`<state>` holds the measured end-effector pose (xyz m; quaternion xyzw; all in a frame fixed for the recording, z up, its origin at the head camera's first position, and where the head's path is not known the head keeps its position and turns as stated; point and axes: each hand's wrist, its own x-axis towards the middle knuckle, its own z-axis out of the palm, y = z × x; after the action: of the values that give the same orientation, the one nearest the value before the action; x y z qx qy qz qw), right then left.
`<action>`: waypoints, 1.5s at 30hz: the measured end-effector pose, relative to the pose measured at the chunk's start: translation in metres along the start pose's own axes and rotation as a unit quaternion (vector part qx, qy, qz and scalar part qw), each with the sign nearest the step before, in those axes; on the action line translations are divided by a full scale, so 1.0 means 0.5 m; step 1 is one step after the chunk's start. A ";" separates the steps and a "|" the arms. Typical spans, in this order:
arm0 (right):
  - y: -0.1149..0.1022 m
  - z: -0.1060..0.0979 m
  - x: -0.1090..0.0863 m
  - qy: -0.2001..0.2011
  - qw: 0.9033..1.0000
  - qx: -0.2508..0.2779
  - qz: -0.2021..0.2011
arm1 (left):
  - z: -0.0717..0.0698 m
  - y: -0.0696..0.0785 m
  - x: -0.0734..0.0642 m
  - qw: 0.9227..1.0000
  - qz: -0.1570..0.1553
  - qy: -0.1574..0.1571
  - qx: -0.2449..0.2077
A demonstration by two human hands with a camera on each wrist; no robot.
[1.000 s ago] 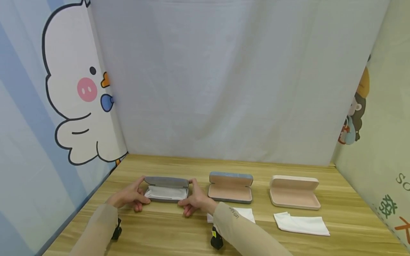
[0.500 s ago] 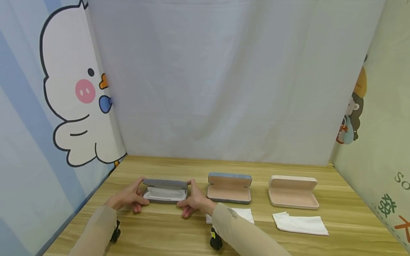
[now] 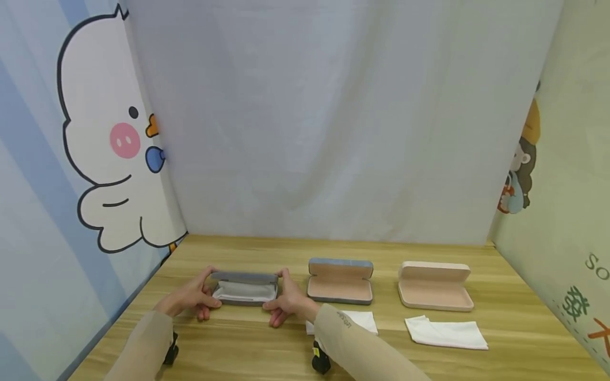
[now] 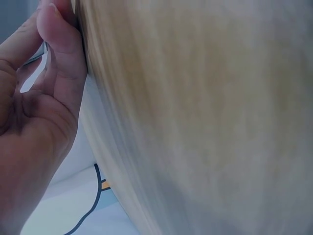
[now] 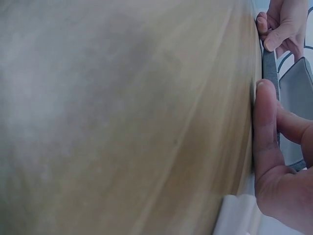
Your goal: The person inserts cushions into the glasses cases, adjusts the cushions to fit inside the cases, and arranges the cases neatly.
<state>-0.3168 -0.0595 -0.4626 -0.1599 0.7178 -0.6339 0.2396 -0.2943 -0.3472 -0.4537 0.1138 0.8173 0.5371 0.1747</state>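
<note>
A grey glasses case (image 3: 244, 277) lies at the left of the table, its lid partly lowered over a folded pale cloth (image 3: 245, 290) in the base. At its left end my left hand (image 3: 191, 294) grips it, index finger up at the lid and thumb at the front edge of the base. The right hand (image 3: 289, 297) holds the other end the same way. In the right wrist view, the right hand (image 5: 283, 152) and the left hand (image 5: 287, 24) sit at opposite ends of the case's grey front edge (image 5: 270, 68).
To the right stand a blue glasses case (image 3: 340, 291) and a cream glasses case (image 3: 436, 297), both open with pinkish linings. White cloths lie in front of them: one (image 3: 364, 320) partly behind the right sleeve, another (image 3: 448, 334) farther right. A pale curtain (image 3: 333, 132) hangs behind.
The grey case's lid has tilted farther forward and down over the cloth, with both hands staying at its ends. The head view has shifted slightly.
</note>
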 end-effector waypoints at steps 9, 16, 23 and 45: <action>0.006 0.003 -0.005 0.003 1.000 -0.003 0.006 | 0.004 -0.006 -0.001 1.000 0.007 -0.002 -0.001; 0.001 0.001 -0.004 0.001 1.000 -0.007 -0.001 | 0.002 -0.003 0.001 1.000 0.006 -0.001 -0.001; 0.000 0.001 -0.004 0.001 1.000 -0.011 -0.005 | 0.001 0.000 0.000 1.000 0.008 -0.003 -0.002; -0.001 0.009 -0.017 -0.002 0.998 -0.053 -0.045 | 0.000 0.008 -0.002 1.000 0.006 0.004 0.011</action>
<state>-0.3075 -0.0587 -0.4610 -0.2057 0.7417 -0.6050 0.2037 -0.2935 -0.3462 -0.4499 0.1181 0.8231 0.5300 0.1667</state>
